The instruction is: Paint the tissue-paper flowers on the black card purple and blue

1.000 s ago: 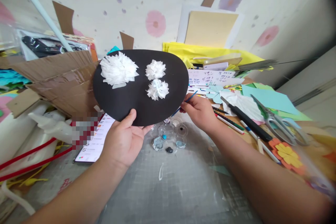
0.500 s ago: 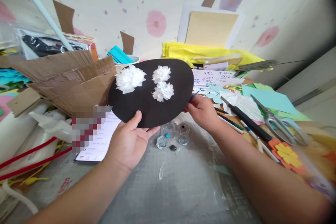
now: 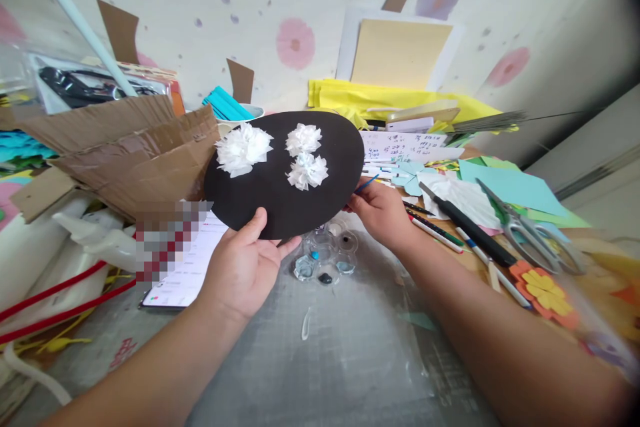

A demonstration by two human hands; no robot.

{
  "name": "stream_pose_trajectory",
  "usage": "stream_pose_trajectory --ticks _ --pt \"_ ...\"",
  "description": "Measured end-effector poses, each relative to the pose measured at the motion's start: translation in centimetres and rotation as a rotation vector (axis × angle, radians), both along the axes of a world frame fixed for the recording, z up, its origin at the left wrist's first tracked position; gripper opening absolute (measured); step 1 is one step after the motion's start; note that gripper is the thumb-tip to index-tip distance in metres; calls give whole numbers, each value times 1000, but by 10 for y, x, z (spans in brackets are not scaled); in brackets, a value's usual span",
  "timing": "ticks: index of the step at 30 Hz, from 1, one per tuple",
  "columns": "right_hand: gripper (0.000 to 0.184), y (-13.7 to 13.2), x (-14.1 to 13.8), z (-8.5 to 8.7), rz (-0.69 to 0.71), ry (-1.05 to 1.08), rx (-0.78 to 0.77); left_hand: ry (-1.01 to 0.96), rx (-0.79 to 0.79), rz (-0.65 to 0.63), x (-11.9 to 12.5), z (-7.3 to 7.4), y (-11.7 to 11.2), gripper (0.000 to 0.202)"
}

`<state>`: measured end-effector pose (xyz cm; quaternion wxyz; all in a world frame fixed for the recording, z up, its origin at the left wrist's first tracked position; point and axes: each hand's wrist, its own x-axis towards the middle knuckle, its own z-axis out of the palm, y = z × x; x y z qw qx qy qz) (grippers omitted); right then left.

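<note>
Nearest me: grey cutting mat (image 3: 320, 360) on the table, both forearms crossing it.

Left hand (image 3: 245, 267): fingers clamped on the lower edge of the black oval card (image 3: 260, 197), thumb on the top face, the rest underneath. The card is held up off the table, tilted toward the camera, above the mat's far edge.

Right hand (image 3: 383, 210): fingers together, pinching a thin blue stick (image 3: 367, 182), possibly a paintbrush, though it is too thin to tell. The fingertips meet the card's lower right edge.

On the card: three white tissue flowers. The large one (image 3: 243, 149) sits left; two small ones (image 3: 303, 139) (image 3: 307, 170) sit mid-card, one above the other, nearly touching.

Below the card, on the mat: clear paint palette (image 3: 325, 260) with blue and dark dabs. A phone (image 3: 187, 267) lies just left of the left hand.

Right of the forearm: scissors (image 3: 530, 233), pens, an orange and yellow paper flower (image 3: 547, 290).

Farther back: torn cardboard box (image 3: 130, 153) at left, yellow sheet (image 3: 390, 97) against the flowered wall.
</note>
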<state>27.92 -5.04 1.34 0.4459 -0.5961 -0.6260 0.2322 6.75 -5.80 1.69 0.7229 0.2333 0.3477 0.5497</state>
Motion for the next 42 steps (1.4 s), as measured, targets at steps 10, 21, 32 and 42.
stream_pose_trajectory --ticks 10,21,32,42 --pt "11 2 -1 -2 -21 66 -36 3 -2 18 1 0 1 35" --pt "9 2 0 -3 -56 91 -61 6 14 22 1 2 0 46" --pt "9 0 -1 2 -61 59 -56 0 20 6 1 4 0 51" --pt "11 -2 2 2 -76 68 -52 3 23 9 -1 3 -1 52"
